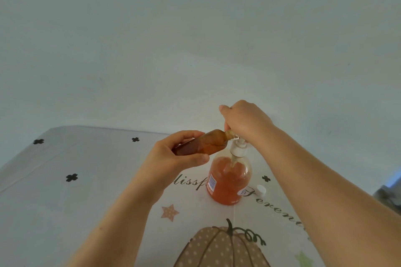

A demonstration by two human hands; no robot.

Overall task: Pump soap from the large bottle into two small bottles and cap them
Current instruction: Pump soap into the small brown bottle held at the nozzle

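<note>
A large clear bottle (229, 182) of orange soap stands on the table, with a white pump (238, 147) on top. My right hand (245, 121) rests closed over the pump head. My left hand (173, 156) holds a small brown bottle (204, 142), tilted almost flat, with its open mouth at the pump's spout. The small bottle looks largely filled with amber soap. A small white cap (261, 189) lies on the table to the right of the large bottle. A second small bottle is not in view.
The table wears a pale cloth (86, 191) printed with black clovers, stars, script lettering and a dotted pumpkin (221, 247). A plain wall rises behind. Something dark sits at the right edge (390, 197).
</note>
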